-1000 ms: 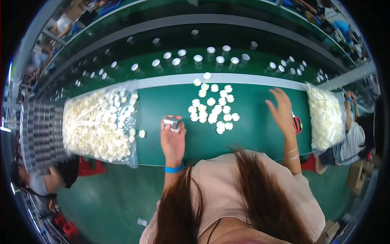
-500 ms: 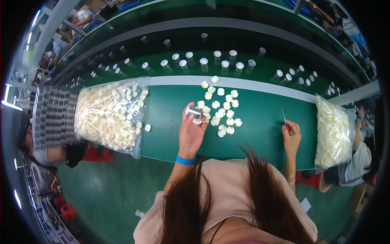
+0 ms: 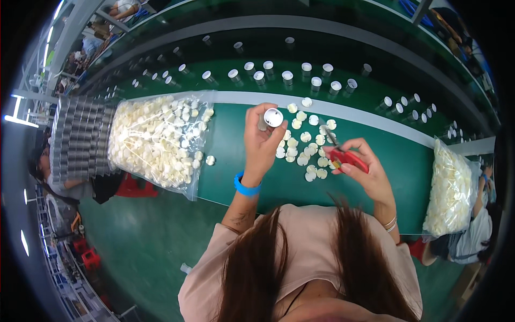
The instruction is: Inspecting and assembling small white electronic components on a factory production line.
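My left hand (image 3: 258,144) grips a small silver metal can (image 3: 273,117) near the far edge of the green bench (image 3: 230,177). The can is tilted so that its round white end faces up toward me, with a small dark mark inside. In my right hand (image 3: 371,174) are red-handled scissors (image 3: 350,159), their thin metal blades pointing up and left. The blades reach over a loose scatter of cream-white notched discs (image 3: 306,137), apart from the can. Whether the blades touch a disc I cannot tell.
A clear bag of white discs (image 3: 155,145) lies at left, beside stacked silver cans (image 3: 80,142). Another full bag (image 3: 450,188) lies at right. Past the pale rail (image 3: 370,112), several white-topped cans (image 3: 287,77) stand on a green surface. Other people sit at both sides.
My left hand has moved farther from me and turned the can's white end upward. My right hand has swung left with the scissors, over the discs. The view has shifted slightly.
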Tool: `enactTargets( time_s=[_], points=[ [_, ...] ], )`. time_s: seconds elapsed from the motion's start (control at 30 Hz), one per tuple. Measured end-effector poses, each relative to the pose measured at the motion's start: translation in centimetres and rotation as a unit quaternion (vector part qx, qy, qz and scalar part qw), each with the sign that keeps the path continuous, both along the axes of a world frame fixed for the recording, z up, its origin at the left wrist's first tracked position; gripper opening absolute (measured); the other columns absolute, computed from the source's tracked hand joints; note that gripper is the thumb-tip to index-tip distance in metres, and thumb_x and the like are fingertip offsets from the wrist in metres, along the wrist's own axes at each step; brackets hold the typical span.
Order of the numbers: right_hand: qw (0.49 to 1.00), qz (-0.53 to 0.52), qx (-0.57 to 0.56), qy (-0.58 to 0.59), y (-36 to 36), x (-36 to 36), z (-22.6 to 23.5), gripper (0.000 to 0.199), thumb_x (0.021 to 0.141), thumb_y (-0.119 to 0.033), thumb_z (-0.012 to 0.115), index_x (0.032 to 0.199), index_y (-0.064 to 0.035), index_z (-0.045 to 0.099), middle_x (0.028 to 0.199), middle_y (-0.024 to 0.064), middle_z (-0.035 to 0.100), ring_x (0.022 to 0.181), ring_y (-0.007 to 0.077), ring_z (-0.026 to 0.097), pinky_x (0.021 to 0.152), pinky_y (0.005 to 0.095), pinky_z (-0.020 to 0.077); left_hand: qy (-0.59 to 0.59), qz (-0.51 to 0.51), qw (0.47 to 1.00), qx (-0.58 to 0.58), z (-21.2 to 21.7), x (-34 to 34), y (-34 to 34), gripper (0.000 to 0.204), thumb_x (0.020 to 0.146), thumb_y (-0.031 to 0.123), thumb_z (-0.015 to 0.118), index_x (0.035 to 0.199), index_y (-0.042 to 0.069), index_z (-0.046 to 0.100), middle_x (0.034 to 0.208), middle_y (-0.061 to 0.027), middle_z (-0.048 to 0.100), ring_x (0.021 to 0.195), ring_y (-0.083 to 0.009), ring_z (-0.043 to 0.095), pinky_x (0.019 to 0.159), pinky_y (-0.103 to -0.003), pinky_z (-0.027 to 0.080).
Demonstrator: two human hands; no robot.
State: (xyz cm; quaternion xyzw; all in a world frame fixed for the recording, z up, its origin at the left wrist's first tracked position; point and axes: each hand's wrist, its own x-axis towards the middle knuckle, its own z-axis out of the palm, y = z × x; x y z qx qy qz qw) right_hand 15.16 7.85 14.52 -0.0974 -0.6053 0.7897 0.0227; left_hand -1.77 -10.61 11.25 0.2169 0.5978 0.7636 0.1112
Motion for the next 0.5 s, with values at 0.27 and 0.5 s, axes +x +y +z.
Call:
enactTargets(
  time_s=[0.27, 0.5],
  points=[
    [0.894, -0.154, 0.407, 0.107, -2.6, -2.0, 7.2, 0.022, 0.081, -0.002, 0.068, 0.102, 0.0003, 0.067, 0.085, 0.0102, 0.071, 0.067, 0.0143, 0.066, 0.063, 0.0235, 0.0508, 0.220, 0.009, 0.974, -0.061, 4.6, -2.8, 1.9, 0.040, 0.072, -0.007, 0.064, 0.111, 0.002, 0.057, 0.108, -0.0086, 0.045, 0.087, -0.0165, 0.057, 0.067, -0.025, 0.051],
    [0.849, -0.160, 0.495, 0.088, -2.2, -1.9, 7.1, 0.021, 0.081, -0.005, 0.068, 0.102, -0.0005, 0.066, 0.087, 0.0127, 0.070, 0.067, 0.0208, 0.067, 0.059, 0.0266, 0.0508, 0.313, 0.012, 0.943, -0.108, 5.7, -2.8, 3.0, 0.041, 0.069, -0.009, 0.063, 0.108, 0.003, 0.059, 0.104, -0.0092, 0.047, 0.080, -0.0161, 0.057, 0.065, -0.026, 0.049]
  ],
)
